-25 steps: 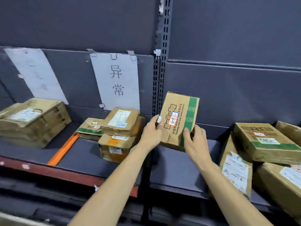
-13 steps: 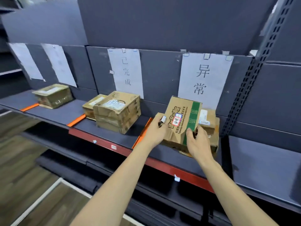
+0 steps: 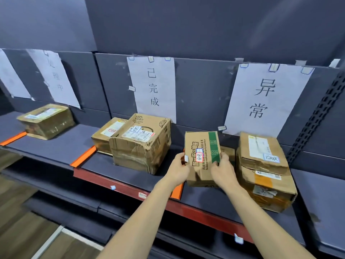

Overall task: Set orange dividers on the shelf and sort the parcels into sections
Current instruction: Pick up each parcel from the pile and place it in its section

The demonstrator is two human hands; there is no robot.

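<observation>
Both hands, left hand (image 3: 178, 168) and right hand (image 3: 223, 170), gripped a green-striped parcel (image 3: 202, 157) above the dark shelf (image 3: 56, 148), near its red front edge, beside an orange divider (image 3: 177, 191).

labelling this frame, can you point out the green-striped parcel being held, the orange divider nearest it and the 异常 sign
green-striped parcel (image 3: 202, 144): head view, on the tan front face above the sticker.
orange divider (image 3: 177, 191): head view, on its front end at the shelf edge.
异常 sign (image 3: 261, 99): head view, on the paper between the two characters.
</observation>
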